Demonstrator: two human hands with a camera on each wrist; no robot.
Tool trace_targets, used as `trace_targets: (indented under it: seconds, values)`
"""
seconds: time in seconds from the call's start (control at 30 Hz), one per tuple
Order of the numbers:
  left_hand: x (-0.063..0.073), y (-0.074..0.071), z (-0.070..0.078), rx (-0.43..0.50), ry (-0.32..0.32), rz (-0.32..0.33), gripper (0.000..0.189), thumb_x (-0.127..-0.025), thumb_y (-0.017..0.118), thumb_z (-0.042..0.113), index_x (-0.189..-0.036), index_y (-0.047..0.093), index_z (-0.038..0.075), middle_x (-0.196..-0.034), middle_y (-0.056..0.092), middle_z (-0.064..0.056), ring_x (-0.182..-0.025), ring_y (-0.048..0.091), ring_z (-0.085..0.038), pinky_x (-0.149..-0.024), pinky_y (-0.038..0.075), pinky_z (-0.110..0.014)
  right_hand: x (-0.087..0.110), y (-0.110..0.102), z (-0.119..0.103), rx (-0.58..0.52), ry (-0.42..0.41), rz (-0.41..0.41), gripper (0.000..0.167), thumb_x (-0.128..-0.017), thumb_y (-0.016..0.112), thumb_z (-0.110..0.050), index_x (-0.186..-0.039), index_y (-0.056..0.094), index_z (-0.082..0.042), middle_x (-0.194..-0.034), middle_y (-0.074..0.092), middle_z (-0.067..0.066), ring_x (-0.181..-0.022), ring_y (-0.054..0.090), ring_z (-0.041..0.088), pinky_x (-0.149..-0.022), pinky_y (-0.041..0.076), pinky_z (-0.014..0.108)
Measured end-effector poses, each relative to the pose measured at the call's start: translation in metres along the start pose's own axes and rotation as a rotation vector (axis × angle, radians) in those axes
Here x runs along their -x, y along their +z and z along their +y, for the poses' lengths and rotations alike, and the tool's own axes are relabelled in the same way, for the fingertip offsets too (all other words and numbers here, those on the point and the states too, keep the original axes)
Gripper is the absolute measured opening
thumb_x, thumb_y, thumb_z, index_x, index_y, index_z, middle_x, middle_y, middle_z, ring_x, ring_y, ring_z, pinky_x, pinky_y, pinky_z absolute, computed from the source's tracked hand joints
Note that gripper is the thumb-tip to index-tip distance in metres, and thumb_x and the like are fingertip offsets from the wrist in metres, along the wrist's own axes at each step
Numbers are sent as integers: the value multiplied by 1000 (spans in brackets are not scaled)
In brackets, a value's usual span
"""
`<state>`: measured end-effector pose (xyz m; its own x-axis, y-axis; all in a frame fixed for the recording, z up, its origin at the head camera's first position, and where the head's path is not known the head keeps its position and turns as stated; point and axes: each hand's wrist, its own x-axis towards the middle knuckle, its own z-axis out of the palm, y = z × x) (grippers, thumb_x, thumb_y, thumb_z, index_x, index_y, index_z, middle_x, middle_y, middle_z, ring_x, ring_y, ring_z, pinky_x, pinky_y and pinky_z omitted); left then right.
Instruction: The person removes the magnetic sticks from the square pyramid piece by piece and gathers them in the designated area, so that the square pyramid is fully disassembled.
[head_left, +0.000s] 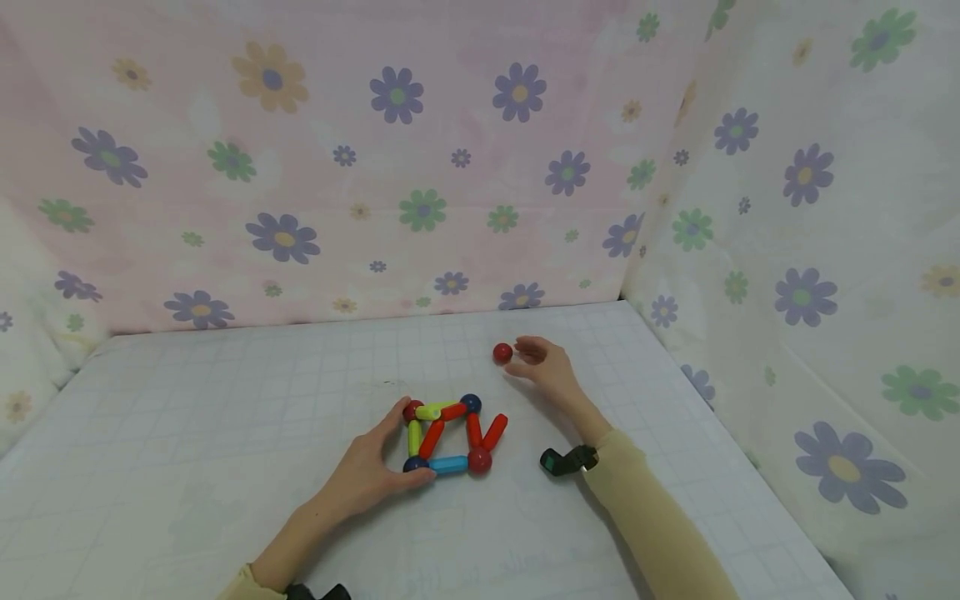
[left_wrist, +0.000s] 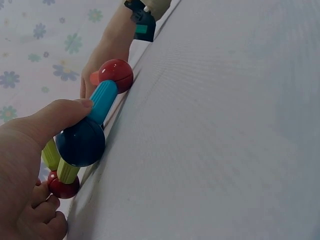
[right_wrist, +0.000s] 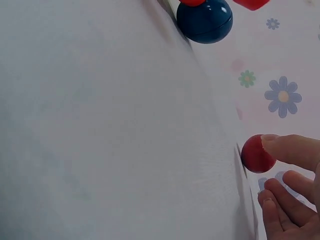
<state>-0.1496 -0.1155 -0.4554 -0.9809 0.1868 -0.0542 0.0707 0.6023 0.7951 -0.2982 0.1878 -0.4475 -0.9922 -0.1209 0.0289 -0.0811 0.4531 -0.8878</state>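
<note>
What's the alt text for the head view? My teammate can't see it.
A person's left grip holds a frame of glossy red and dark blue balls joined by yellow-green, red and light blue rods on a white tabletop. The right grip is beside a loose glossy red ball, beyond and right of the frame. Flower-printed fabric hangs behind.

Fabric-screened tabletop work area; whether home, lab or studio, cannot be told. Backdrop cloth (head_left: 322, 125): one, pinkish, flower-printed. Side cloths (head_left: 727, 333): two, paler, similarly flowered, left and right. Table cover (head_left: 247, 408): white, faintly gridded.
</note>
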Motion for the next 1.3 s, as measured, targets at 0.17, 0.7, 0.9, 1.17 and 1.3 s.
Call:
trace_targets:
  seconds: [0.17,0.7,0.9,1.17,1.3]
  values:
    - [0,0,1,5,-1,-2,107,-74,85,51,-159,26,26,-160,37,-8,-148,33,-35,-110,38,-63,7,-4,-2,18,-28,19,64,-85,79,-21,-142,53,-8,-142,57,10,-135,50,29,-114,41,46]
    - [1,-1,1,5,-1,-7,106,-74,84,51,-160,26,26,-161,36,-8,-148,33,-35,-110,38,-63,48,-6,-31,19,-191,-35,58,-86,79,-20,-138,56,-8,-140,58,10,-132,51,31,-112,41,55]
    - [0,-1,2,1,14,-4,105,-75,83,51,-160,26,25,-160,37,-10,-147,33,-37,-110,38,-63,62,-2,-37,35,-218,-98,55,-85,80,-21,-135,58,-12,-138,59,6,-130,53,32,-108,44,57]
    - [0,-2,3,-5,14,-7,105,-76,83,51,-160,25,24,-160,37,-11,-147,34,-38,-109,39,-63,70,1,-35,19,-233,-208,52,-86,79,-22,-134,59,-13,-136,61,10,-129,54,32,-106,46,57]
    - [0,-2,3,-1,20,-7,105,-76,83,50,-160,25,23,-160,37,-11,-147,33,-38,-110,38,-63,73,3,-32,-4,-230,-260,53,-87,78,-19,-136,58,-9,-137,60,13,-129,53,34,-108,43,58]
